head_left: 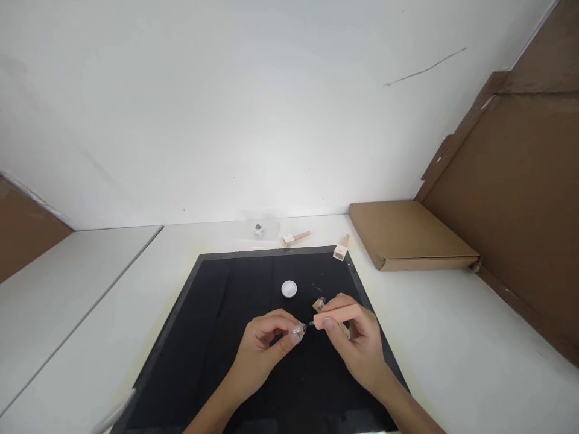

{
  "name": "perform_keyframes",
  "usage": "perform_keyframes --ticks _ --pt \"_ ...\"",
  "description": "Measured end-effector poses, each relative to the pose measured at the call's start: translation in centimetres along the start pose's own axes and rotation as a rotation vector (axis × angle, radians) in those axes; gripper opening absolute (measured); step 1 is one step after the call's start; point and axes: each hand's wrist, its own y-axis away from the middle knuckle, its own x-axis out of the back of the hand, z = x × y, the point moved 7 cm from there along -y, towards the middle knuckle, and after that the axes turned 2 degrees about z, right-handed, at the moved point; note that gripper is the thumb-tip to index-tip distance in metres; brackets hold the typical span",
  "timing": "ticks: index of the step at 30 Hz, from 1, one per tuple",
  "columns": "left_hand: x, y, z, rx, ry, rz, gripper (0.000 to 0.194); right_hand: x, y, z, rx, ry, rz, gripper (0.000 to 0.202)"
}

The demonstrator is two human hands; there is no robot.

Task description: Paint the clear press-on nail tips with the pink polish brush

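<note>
My left hand (pixel 268 340) pinches a small clear piece (pixel 297 331) between thumb and fingers; its exact kind is too small to make out. A peach-coloured nail polish brush (pixel 337 315), held by its long cap, is in my right hand (pixel 357 340). Its thin dark tip points left and meets or nearly meets the clear piece; I cannot tell if they touch. Just behind my right fingers lies a small tan object with a clear part (pixel 319 304), partly hidden. A round white dish (pixel 289 289) sits on the black mat (pixel 199 361) beyond my hands.
Two nail polish bottles with peach caps, one lying (pixel 289 240) and one at the mat's corner (pixel 341 251), are at the back. A clear tray (pixel 270 229) holds a small dark item. A flat cardboard box (pixel 411 232) rests at right; a white cable (pixel 115 410) lies front left.
</note>
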Motion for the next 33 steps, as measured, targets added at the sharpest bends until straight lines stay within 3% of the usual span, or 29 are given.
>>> perform_keyframes --ticks 14,33 --pt "-0.3 0.2 0.0 0.018 0.106 -0.031 0.007 -0.3 0.4 1.5 -0.197 -0.136 -0.005 0.013" --pt "-0.3 0.0 -0.2 0.041 0.081 -0.017 0.010 -0.2 0.1 0.9 -0.130 -0.091 0.005 0.013"
